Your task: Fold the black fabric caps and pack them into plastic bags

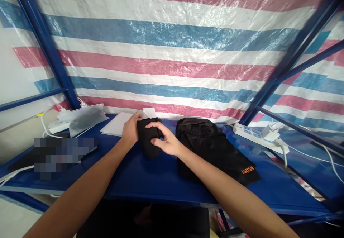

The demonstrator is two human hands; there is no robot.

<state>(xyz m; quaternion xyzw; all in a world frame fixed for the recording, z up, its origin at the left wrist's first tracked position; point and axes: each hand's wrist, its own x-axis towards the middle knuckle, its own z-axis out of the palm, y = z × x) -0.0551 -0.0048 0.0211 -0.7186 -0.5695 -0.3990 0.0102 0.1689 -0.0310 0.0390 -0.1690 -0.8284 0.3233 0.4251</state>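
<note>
A soft black bundle (149, 143), perhaps folded cloth or a pouch, stands on the blue tabletop between my hands. My left hand (130, 129) grips its left side, with the fingertips at its upper edge and partly hidden. On the right, my right hand (169, 140) touches the bundle with curved fingers, thumb and index finger spread apart. A larger black cloth bag (204, 137) with orange lettering lies flat beside it, partly under my right forearm.
White sheets (114, 123) lie behind my left hand. A grey translucent pouch (87, 118) and a blurred dark item (67, 152) are at the left. One power strip (252, 134) with cables sits at the right. Blue metal posts and a striped tarp (172, 62) enclose the desk.
</note>
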